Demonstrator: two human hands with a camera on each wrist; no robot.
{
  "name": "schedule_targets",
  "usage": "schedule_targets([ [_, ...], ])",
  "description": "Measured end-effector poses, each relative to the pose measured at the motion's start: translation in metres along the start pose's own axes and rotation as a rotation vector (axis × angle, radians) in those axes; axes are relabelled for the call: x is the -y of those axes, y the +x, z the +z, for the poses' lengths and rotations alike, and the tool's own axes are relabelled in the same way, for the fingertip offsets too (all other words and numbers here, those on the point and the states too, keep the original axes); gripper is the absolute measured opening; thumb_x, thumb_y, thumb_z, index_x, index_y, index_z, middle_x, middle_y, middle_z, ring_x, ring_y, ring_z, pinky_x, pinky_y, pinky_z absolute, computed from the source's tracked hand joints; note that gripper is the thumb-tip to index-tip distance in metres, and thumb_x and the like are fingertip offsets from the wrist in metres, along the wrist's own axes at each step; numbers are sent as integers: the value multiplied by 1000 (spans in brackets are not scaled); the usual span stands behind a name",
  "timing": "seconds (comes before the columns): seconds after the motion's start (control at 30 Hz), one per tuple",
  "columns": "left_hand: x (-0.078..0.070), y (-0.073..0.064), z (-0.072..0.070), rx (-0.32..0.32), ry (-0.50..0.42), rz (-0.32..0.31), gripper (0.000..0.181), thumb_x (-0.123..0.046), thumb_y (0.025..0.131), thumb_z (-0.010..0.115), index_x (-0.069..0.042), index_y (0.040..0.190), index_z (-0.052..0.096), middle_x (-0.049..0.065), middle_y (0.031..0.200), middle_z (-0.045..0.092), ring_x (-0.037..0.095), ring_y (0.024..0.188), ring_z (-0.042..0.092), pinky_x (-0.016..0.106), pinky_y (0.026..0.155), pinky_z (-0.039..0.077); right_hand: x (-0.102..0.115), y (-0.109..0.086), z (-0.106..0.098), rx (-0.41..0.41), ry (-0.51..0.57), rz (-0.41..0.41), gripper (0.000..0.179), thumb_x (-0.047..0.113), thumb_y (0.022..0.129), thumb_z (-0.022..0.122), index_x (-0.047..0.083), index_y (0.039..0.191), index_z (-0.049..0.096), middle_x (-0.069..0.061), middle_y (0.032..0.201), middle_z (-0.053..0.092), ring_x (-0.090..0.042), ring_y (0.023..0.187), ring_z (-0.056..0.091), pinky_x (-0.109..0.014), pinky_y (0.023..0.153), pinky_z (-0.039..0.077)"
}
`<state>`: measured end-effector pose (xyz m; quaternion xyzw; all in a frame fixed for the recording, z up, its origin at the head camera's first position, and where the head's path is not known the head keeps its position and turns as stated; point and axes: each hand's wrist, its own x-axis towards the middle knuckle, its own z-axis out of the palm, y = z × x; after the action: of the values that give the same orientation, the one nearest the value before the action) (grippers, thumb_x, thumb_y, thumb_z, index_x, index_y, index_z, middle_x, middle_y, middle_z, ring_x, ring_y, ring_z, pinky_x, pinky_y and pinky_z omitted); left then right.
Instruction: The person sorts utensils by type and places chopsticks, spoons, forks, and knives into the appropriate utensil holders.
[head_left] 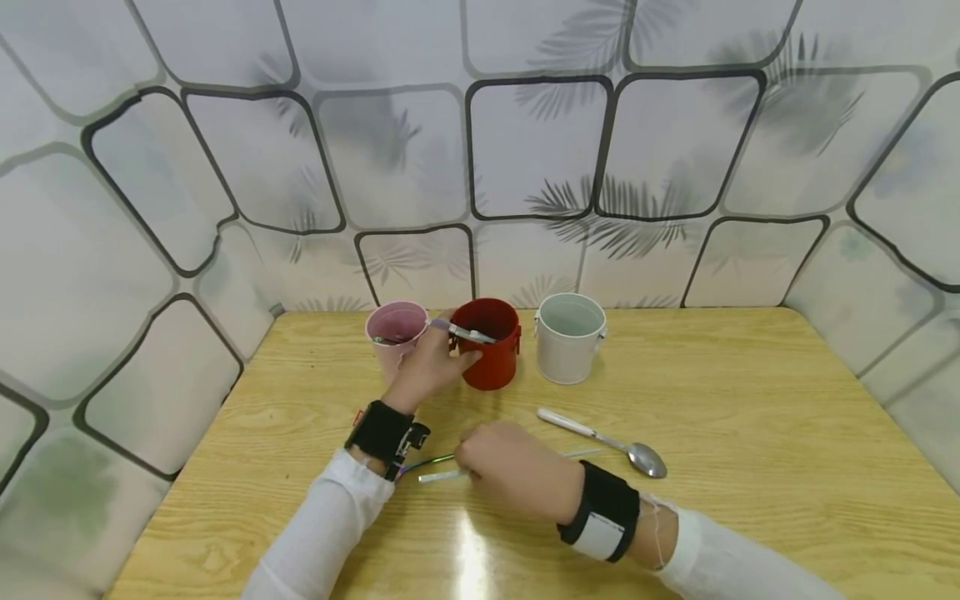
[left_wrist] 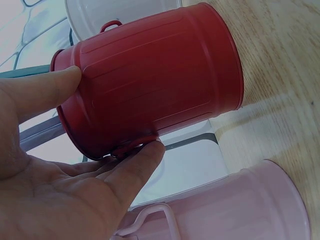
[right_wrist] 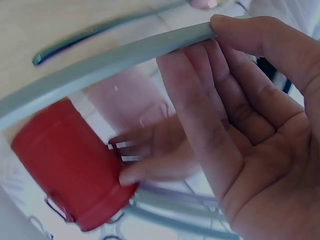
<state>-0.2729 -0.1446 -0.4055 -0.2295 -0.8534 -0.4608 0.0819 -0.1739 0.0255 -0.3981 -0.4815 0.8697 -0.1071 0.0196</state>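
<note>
My left hand (head_left: 429, 365) grips the red bucket (left_wrist: 155, 75) near its rim. In the left wrist view the thumb lies on the bucket's wall and the other fingers are by its side handle. Several long handles, including a lilac one (head_left: 450, 327), stick out of the red bucket. My right hand (head_left: 517, 468) pinches a long, pale green stick-like piece (right_wrist: 115, 61) between thumb and fingers, low over the table. Whether that piece has a head at its far end cannot be told. Beside it lies a slim rainbow-coloured metallic piece (head_left: 435, 460).
Left of the red bucket stands a pink bucket (head_left: 387, 354) with dark slim things inside. A white bucket (head_left: 567, 354) is on the right. A spoon (head_left: 645, 458) with a white handle lies on the wooden table (head_left: 750, 400). Patterned cloth (head_left: 540, 150) closes the back and sides.
</note>
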Motion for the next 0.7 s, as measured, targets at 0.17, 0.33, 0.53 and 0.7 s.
schedule_targets([
  [0.17, 0, 0, 0, -3, 5, -9, 62, 4, 88, 77, 10, 143, 48, 26, 136, 59, 36, 117, 60, 53, 98, 52, -2, -6, -15, -52, 35, 17, 19, -4, 81, 74, 15, 79, 71, 9, 73, 57, -6, 67, 53, -19, 59, 45],
  [0.33, 1, -1, 1, 4, -29, -7, 61, 5, 88, 75, 10, 143, 48, 26, 136, 58, 36, 120, 59, 54, 101, 50, -1, -12, -34, -52, 79, 52, 16, 1, 84, 76, 15, 80, 69, 10, 75, 57, -6, 67, 52, -20, 60, 45],
  [0.53, 1, -1, 0, -3, -10, 10, 61, 6, 88, 76, 11, 142, 48, 27, 135, 59, 38, 119, 60, 55, 100, 51, -1, -20, -51, -168, 156, 14, 13, 3, 87, 76, 14, 84, 70, 9, 78, 56, -5, 70, 49, -18, 62, 43],
  [0.7, -1, 0, 0, 1, -18, 38, 60, 7, 87, 76, 12, 140, 48, 28, 132, 59, 41, 111, 60, 56, 95, 52, -2, -25, -57, -277, 200, -30, 11, 4, 87, 77, 13, 88, 72, 8, 82, 59, -5, 72, 53, -15, 64, 47],
])
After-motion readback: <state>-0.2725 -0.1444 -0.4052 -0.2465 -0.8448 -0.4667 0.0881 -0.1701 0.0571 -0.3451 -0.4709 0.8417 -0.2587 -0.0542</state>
